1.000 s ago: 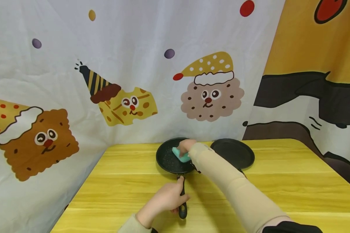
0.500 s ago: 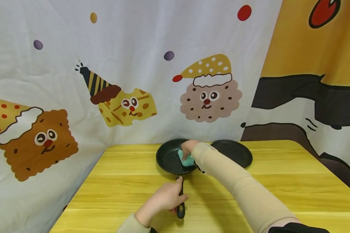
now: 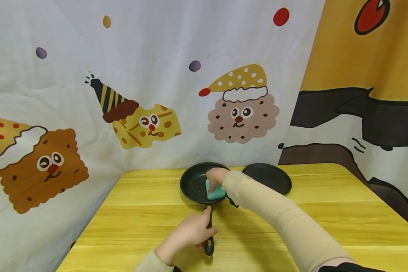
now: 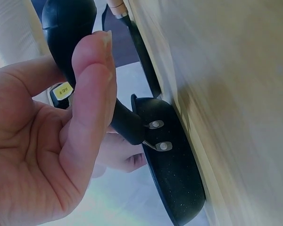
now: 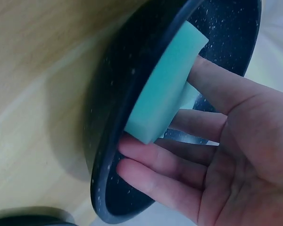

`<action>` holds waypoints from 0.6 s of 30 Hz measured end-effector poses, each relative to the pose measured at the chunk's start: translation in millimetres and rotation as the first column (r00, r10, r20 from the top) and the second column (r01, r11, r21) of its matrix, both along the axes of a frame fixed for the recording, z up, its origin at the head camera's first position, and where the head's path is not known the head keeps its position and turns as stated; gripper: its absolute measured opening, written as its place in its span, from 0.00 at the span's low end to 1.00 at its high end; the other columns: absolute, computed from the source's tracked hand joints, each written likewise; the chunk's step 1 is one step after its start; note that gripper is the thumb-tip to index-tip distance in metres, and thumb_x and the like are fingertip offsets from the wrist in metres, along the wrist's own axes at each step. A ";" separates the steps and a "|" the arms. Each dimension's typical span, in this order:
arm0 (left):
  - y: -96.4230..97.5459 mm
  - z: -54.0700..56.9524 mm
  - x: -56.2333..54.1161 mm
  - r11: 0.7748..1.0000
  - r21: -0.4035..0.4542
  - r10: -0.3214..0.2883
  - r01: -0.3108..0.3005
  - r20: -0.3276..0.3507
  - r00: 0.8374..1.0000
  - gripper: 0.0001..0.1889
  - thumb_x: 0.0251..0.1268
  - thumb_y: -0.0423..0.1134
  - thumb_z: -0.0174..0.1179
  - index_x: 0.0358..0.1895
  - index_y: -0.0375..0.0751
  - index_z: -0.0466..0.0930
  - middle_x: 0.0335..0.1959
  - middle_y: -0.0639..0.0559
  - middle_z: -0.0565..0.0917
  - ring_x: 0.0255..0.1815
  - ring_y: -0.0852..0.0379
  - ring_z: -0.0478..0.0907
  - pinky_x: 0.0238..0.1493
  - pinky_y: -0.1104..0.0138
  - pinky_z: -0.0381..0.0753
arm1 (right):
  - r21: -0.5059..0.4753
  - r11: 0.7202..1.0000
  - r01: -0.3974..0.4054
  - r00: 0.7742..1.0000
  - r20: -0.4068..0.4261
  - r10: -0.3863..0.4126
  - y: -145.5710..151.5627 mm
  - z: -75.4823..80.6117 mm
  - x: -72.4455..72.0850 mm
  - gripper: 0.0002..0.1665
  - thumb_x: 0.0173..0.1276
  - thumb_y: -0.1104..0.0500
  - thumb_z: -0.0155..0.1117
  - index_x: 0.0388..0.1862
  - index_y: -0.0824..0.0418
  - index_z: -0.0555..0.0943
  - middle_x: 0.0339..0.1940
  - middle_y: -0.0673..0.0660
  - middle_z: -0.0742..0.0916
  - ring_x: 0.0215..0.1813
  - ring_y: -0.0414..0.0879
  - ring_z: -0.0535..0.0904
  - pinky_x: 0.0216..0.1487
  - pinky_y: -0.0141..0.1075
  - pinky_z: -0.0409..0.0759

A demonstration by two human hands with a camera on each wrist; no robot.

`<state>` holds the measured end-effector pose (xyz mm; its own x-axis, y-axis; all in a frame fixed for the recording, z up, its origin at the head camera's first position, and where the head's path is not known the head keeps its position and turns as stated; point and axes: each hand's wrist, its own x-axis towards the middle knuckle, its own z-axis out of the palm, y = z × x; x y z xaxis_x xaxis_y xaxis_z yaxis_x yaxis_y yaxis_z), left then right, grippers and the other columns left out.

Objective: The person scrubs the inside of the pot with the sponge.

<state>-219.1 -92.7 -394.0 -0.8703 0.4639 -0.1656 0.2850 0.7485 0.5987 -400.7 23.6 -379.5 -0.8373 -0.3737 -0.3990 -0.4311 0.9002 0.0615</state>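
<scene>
A black speckled frying pan (image 3: 193, 186) sits on the table with its handle (image 3: 209, 246) pointing toward me. My left hand (image 3: 194, 229) grips that handle, one finger stretched along it toward the pan. In the left wrist view the handle (image 4: 66, 23) passes between thumb and fingers, and two rivets show on the pan's side. Inside the pan, my right hand (image 3: 218, 176) holds a turquoise sponge (image 3: 216, 193) against the near right part. The right wrist view shows the sponge (image 5: 162, 84) between thumb and fingers, with two fingertips close to the pan's inner wall.
A flat black pan (image 3: 271, 177) lies to the right at the back, partly behind the right sleeve (image 3: 275, 207). In the left wrist view a wood-coloured handle (image 4: 117, 7) shows near the table. A printed cartoon curtain (image 3: 156, 49) hangs behind the table (image 3: 142, 211).
My right hand has moved the sponge from the middle of the pan toward its near right side. The left hand keeps its grip on the handle. The view has shifted slightly.
</scene>
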 end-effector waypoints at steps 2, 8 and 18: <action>-0.6 -0.8 -0.2 1.000 0.004 -0.009 0.009 -0.006 1.000 0.40 0.69 0.45 0.59 0.73 0.25 0.51 0.06 0.55 0.75 0.08 0.55 0.76 0.16 0.68 0.74 | -0.005 1.000 -0.023 1.000 -0.017 0.023 -1.8 -0.9 2.9 0.39 0.59 0.42 0.72 0.66 0.57 0.75 0.61 0.54 0.79 0.59 0.48 0.76 0.53 0.39 0.77; -2.0 -2.0 -1.0 1.000 0.003 -0.019 0.019 -0.014 1.000 0.39 0.69 0.45 0.59 0.73 0.25 0.52 0.06 0.55 0.75 0.07 0.55 0.76 0.18 0.69 0.74 | -0.078 0.996 -0.052 0.998 -0.041 0.049 -8.7 -7.4 8.8 0.41 0.58 0.43 0.74 0.67 0.59 0.74 0.59 0.56 0.80 0.41 0.45 0.81 0.33 0.34 0.81; -2.3 0.2 -0.8 0.999 0.014 -0.035 0.036 -0.029 0.999 0.39 0.69 0.44 0.59 0.72 0.22 0.52 0.06 0.56 0.75 0.07 0.57 0.76 0.26 0.73 0.76 | -0.135 0.984 -0.115 0.987 -0.129 0.097 -16.6 -13.8 10.7 0.22 0.53 0.42 0.77 0.37 0.57 0.83 0.26 0.49 0.81 0.21 0.41 0.76 0.22 0.31 0.76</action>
